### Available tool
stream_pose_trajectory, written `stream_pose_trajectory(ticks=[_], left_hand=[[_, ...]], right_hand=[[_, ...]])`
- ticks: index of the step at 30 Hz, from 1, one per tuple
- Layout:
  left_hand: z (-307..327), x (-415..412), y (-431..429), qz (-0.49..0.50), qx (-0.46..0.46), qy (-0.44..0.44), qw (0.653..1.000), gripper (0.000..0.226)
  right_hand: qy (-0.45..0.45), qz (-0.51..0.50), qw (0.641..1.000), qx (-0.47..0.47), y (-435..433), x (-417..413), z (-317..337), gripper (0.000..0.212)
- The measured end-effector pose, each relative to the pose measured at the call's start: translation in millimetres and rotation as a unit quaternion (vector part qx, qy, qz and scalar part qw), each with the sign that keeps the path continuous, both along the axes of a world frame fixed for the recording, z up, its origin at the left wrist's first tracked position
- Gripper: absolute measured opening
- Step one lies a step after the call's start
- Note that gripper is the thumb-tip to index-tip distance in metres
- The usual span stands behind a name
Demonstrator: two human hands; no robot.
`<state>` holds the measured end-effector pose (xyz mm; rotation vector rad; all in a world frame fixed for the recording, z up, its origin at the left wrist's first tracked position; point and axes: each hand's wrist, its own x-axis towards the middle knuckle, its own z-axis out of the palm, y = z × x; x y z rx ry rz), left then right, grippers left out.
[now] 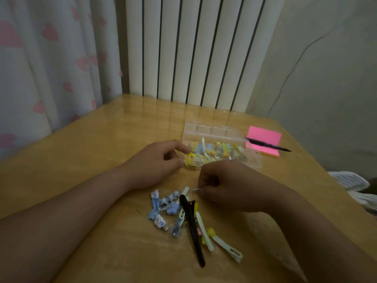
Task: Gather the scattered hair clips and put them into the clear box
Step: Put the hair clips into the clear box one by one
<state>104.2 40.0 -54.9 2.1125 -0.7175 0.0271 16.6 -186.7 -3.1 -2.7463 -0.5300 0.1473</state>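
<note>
Hair clips (173,209): lie in a loose heap on the wooden table (102,139), toward its near edge, between the two forearms. Show blue, white, yellow and pale pieces, overlapping one another.

Long black clip (192,227): lies lengthwise across the right part of the heap, touching the pale clips beside it.

Clear box (212,129): stands open on the table just beyond the heap, lid tipped back. Already holds a crowded mass of yellow, blue and white clips.

Left hand (157,162): rests at the left end of the box, fingers curled, index fingertip at the rim beside the yellow clips. Cannot tell whether it actually grips the box or merely touches it.

Right hand (224,186): sits between box and heap, fingers curled inward. Pinches a thin pale piece (195,189) at the far edge of the heap; too small to identify further.

Pink sticky notes (265,133): lie just right of the box. Black pen (267,144): lies across the pad, tip pointing right.

White radiator (193,48): stands behind the table. Curtain with pink hearts (51,58): hangs to the left.
</note>
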Motion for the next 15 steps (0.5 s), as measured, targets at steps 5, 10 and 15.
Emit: stream_pose_trajectory(ticks=[5,10,15], left_hand=[[0.3,-0.6,-0.8,-0.001,-0.005,0.007,1.000,0.027],[-0.2,-0.2,-0.7,-0.001,-0.009,0.008,1.000,0.027],[0.0,-0.3,-1.1,-0.004,-0.010,0.009,1.000,0.026]], right_hand=[[-0.148,-0.136,0.958,0.205,-28.1,10.1,13.4,0.006],[-0.211,-0.253,0.920,0.212,-60.9,22.4,1.9,0.011],[-0.218,-0.245,0.935,0.133,-57.6,29.6,-13.7,0.006]])
